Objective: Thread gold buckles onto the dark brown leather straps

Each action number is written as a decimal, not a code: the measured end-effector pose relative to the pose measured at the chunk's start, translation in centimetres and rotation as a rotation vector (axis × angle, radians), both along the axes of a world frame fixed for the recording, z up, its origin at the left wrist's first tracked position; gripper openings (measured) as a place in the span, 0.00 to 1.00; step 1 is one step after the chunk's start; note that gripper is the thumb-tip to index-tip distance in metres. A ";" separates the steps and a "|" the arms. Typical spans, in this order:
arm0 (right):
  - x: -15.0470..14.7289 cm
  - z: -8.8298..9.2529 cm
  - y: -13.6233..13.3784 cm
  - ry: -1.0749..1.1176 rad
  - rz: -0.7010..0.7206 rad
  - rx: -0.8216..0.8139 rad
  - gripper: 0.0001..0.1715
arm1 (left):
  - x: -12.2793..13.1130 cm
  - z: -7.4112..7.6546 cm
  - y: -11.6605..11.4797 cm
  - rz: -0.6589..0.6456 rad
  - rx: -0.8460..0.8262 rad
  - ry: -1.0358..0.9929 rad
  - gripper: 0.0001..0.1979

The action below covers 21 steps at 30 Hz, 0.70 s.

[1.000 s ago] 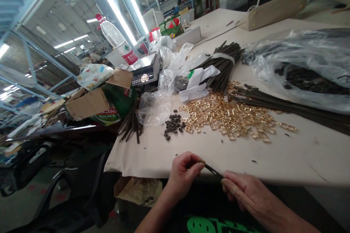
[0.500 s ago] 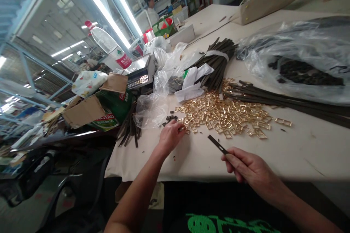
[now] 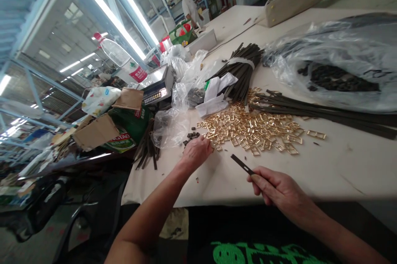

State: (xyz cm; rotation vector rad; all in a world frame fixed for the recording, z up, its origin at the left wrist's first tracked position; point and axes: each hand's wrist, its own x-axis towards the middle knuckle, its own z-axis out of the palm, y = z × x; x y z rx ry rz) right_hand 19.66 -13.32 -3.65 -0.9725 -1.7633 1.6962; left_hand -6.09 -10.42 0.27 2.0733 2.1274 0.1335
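My right hand (image 3: 269, 185) pinching strap (image 3: 238, 160) between thumb and fingers, free end toward ten o'clock. Gold buckles (image 3: 257, 129) heaped at twelve. My left hand (image 3: 196, 151) at their left edge, fingers bent, cannot tell if holding any. Tangling could drag extras; loose pinch could drop strap.

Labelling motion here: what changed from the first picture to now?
The left hand let go of the dark strip and moved forward to the gold buckles' left edge; its grip there is hidden. A co-worker came into view behind. The right hand still holds the strip; the heap looks unchanged.
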 end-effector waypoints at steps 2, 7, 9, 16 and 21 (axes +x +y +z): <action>0.1 -0.1 0.0 0.005 0.001 -0.005 0.22 | -0.5 -0.1 0.2 0.024 0.031 -0.060 0.09; 0.2 -0.4 0.0 0.034 0.012 -0.030 0.22 | -1.3 -0.7 0.4 0.107 0.133 -0.312 0.08; 0.2 -0.4 0.0 0.034 0.015 -0.036 0.22 | -1.0 -1.1 0.1 0.153 0.156 -0.442 0.09; 0.1 0.0 0.0 0.036 -0.008 -0.021 0.22 | 2.0 0.2 -3.2 0.320 0.221 -1.192 0.13; -0.6 0.0 -0.1 0.105 -0.101 -0.095 0.20 | 4.4 1.1 -6.2 0.382 0.141 -1.551 0.13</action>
